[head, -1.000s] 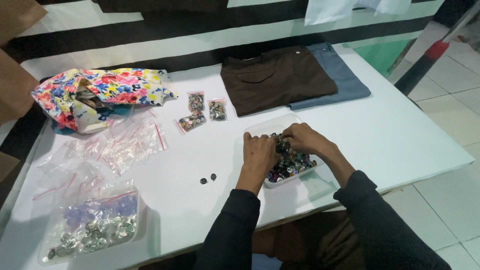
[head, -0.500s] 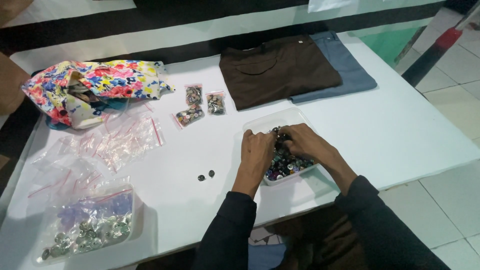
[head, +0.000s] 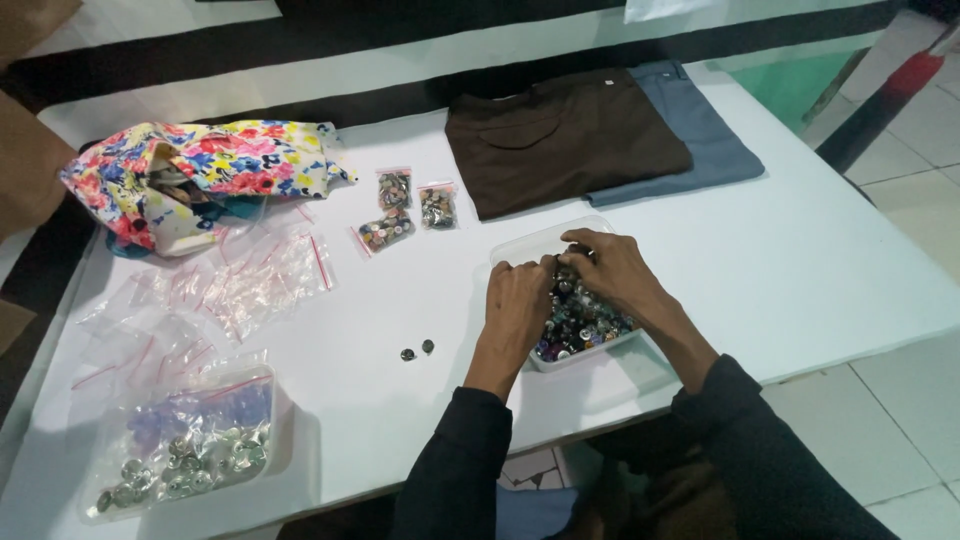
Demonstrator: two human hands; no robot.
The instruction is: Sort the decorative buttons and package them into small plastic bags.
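Since a second ago: both hands have stayed inside the clear rectangular plastic tub of mixed coloured buttons (head: 585, 322); the fingers have shifted a little, and the view has drifted so the table sits slightly lower right in the picture.
Tub: near the front edge of the white table (head: 820, 250), right of its middle, with its far wall bare and the buttons heaped toward the near end.
Left hand (head: 518, 302): knuckles up over the tub's left wall, fingers curled down into the buttons; whether they pinch anything cannot be told.
Right hand (head: 612, 268): arched over the far half of the tub, fingertips bent in to meet the left; any button held is hidden.
Doing it well: judging by the crowded heap, a small fingertip pinch and a low lift over the wall should keep buttons from spilling.
Loose pieces: two small dark round buttons (head: 417, 350) lie on bare table just left of the tub.
Behind: three small zip bags filled with buttons (head: 400, 208), then a folded brown garment (head: 565, 135) on a folded grey-blue one (head: 700, 130) at the back edge.
Left side: a scatter of empty clear zip bags with red strips (head: 235, 285), a floral cloth bundle (head: 200, 170) at the back left corner, a clear tub of silvery buttons (head: 185, 450) at the front left corner.
Open room: bare table to the right of the tub up to the right edge, and between the tub and the loose buttons.
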